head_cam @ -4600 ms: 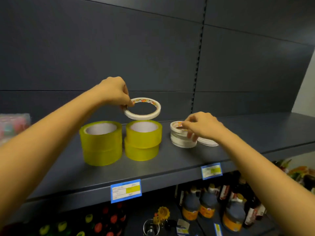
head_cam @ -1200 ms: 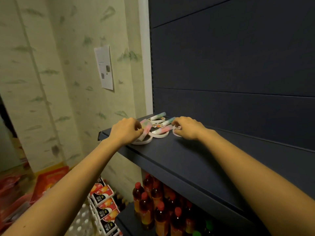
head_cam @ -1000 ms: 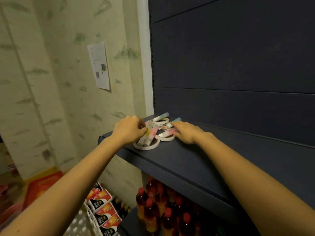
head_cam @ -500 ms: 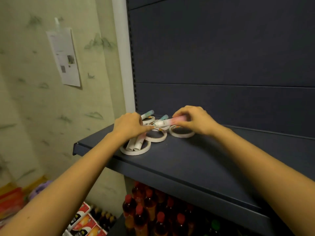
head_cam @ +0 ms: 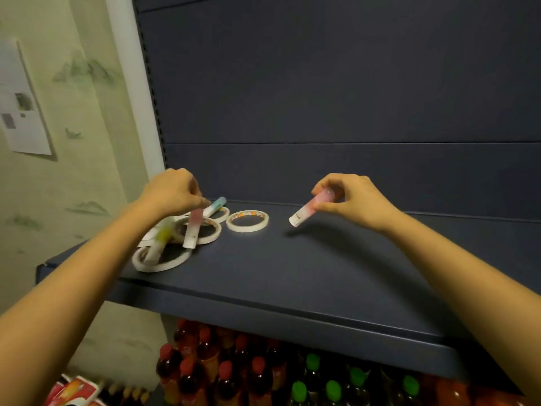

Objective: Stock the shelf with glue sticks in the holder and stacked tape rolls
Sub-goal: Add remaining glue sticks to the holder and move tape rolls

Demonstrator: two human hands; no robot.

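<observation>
Your dark blue shelf point(head_cam: 292, 276) fills most of the view, with its panelled back wall point(head_cam: 322, 83) rising behind it. To the left stands a pale green wall point(head_cam: 73, 186) with one sheet of paper point(head_cam: 20, 109) pinned to it. Under the shelf you have a crowd of bottles point(head_cam: 234, 373), some red-capped and some green-capped, too many and too dim to count.

Your two bare forearms reach in from the bottom corners. Your left hand point(head_cam: 171, 190) hangs over the cluster at the shelf's left end, fingers curled down and pinched on the top of a pink glue stick point(head_cam: 193, 230), which tilts with its white end low over the tape. Motion blur makes that pinch hard to judge precisely. Your right hand point(head_cam: 351, 200) is well apart to the right, thumb and fingertips closed on the pink cap end of a second pink glue stick point(head_cam: 310, 208); its white base points down and left, just above the shelf.

Four thin white tape rolls lie flat: the nearest roll point(head_cam: 161, 259), a middle roll point(head_cam: 205, 232), a rear roll point(head_cam: 222, 212) and a lone roll point(head_cam: 247, 220) between your hands. Four glue sticks show in all: your two pink ones, a yellow-green stick point(head_cam: 159, 238) lying across the nearest roll, and a blue-capped stick point(head_cam: 216, 205) beside your left fingertips.
</observation>
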